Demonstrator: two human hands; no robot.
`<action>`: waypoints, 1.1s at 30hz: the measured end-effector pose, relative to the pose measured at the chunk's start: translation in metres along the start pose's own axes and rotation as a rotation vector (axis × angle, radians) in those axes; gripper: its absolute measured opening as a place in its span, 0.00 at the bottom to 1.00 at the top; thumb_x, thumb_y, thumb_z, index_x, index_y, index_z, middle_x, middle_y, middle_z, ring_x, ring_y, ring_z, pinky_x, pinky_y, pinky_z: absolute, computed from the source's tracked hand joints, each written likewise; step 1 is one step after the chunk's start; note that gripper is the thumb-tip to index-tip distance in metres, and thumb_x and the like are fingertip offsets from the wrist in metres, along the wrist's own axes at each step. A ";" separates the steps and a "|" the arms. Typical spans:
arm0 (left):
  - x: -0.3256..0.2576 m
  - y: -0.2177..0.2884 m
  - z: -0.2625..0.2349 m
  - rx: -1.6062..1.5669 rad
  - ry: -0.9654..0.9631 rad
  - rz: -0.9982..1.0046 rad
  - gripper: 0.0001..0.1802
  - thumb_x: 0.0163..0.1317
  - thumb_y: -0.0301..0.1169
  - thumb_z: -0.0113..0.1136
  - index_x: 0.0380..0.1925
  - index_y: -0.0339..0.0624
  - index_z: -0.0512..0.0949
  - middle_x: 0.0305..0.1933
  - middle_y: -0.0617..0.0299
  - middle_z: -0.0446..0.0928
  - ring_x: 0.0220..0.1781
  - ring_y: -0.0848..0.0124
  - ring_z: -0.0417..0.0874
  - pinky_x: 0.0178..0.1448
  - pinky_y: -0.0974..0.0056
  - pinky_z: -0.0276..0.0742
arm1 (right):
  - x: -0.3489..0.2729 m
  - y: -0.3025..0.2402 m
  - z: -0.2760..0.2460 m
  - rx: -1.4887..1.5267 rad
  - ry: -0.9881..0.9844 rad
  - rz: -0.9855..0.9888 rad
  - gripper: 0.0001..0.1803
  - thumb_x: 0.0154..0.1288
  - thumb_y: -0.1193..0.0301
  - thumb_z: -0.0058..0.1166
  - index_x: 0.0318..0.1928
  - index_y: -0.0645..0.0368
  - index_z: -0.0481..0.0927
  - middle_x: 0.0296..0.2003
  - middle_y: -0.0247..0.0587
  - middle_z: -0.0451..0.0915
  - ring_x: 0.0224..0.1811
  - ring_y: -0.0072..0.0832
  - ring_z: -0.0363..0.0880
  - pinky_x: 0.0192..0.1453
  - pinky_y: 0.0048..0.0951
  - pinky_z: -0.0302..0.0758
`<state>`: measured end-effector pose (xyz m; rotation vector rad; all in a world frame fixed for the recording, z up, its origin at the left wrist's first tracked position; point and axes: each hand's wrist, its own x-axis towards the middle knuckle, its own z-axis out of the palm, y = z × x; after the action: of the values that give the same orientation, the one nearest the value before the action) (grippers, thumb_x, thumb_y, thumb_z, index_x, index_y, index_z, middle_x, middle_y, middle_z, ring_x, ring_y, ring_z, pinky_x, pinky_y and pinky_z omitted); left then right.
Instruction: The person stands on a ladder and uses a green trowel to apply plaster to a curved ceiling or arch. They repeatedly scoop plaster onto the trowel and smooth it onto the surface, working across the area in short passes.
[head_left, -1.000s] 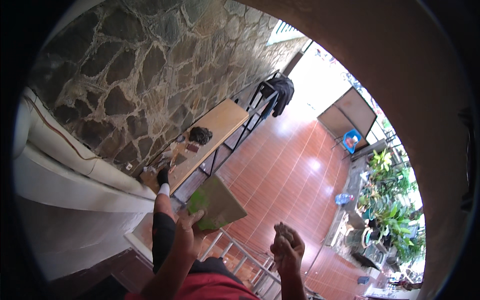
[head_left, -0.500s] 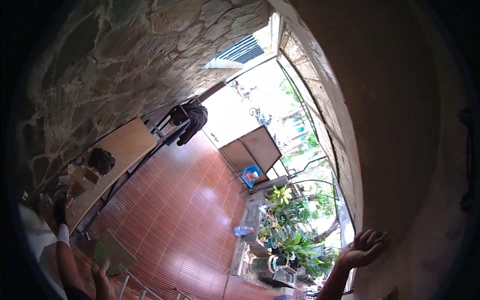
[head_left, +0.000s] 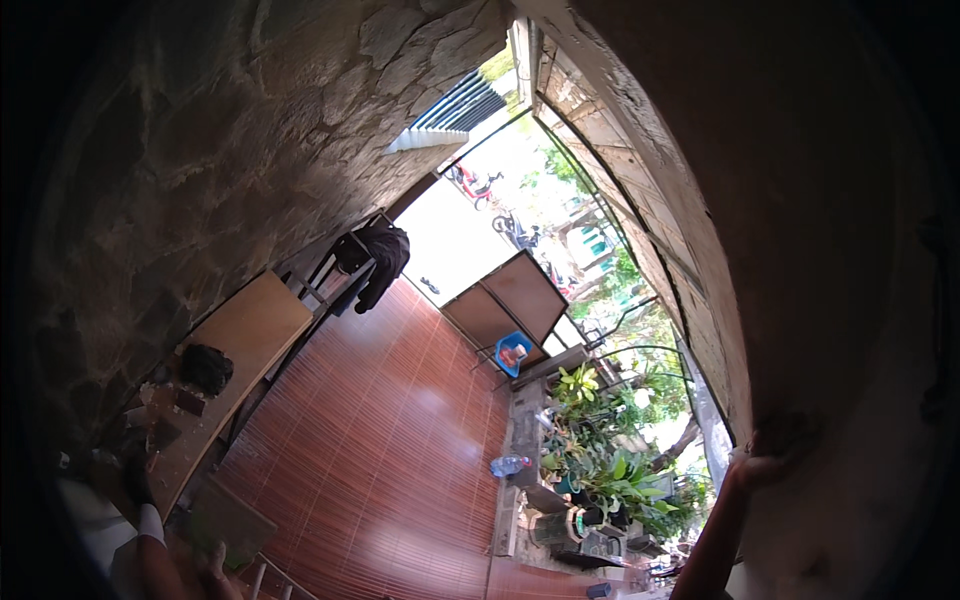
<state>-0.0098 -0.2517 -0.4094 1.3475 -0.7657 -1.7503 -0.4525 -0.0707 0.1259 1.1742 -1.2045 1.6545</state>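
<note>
My right hand is raised at the right, close to the shadowed brown plaster surface. Its fingers blur into the dark, so their shape and anything in them cannot be made out. Low at the left, my left hand is dim and smeared, next to a dull greenish patch in front of a flat greyish board. Whether it grips anything is hidden. Beside it shows a leg with a white sock and dark shoe, near the end of a wooden table.
A black bag and scraps lie on the table, along a stone wall. Dark clothing hangs on a metal frame. Light metal rails stand low down. A blue chair, plastic bottle and potted plants edge the red floor.
The whole view has tilted and shifted slightly. My right hand has moved right and up into shadow, its spread fingers now blurred. My left hand sits lower and dimmer.
</note>
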 end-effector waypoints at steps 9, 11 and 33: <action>0.001 0.225 0.195 -0.507 -0.104 0.372 0.27 0.62 0.32 0.58 0.59 0.40 0.61 0.56 0.55 0.65 0.56 0.62 0.72 0.52 0.55 0.81 | -0.007 0.020 -0.010 0.212 -0.166 0.020 0.29 0.72 0.52 0.34 0.61 0.61 0.66 0.30 0.42 0.80 0.08 0.16 0.62 0.24 0.21 0.78; 0.006 0.284 0.241 -0.655 -0.154 0.537 0.24 0.63 0.28 0.56 0.58 0.39 0.62 0.55 0.55 0.65 0.56 0.63 0.72 0.54 0.55 0.82 | -0.013 0.028 -0.009 0.130 0.003 -0.003 0.30 0.72 0.52 0.34 0.61 0.64 0.65 0.35 0.44 0.80 0.12 0.17 0.67 0.24 0.22 0.78; -0.143 0.380 0.389 -0.846 -0.353 0.640 0.20 0.60 0.12 0.44 0.50 0.43 0.65 0.51 0.58 0.67 0.54 0.63 0.72 0.64 0.48 0.72 | -0.029 -0.016 0.025 0.194 -0.462 -0.447 0.18 0.69 0.61 0.45 0.46 0.67 0.69 0.25 0.44 0.77 0.26 0.32 0.76 0.33 0.29 0.75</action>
<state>-0.2837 -0.3236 0.0761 0.1910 -0.4570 -1.5020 -0.4239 -0.0921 0.1053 1.8664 -0.9561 1.2139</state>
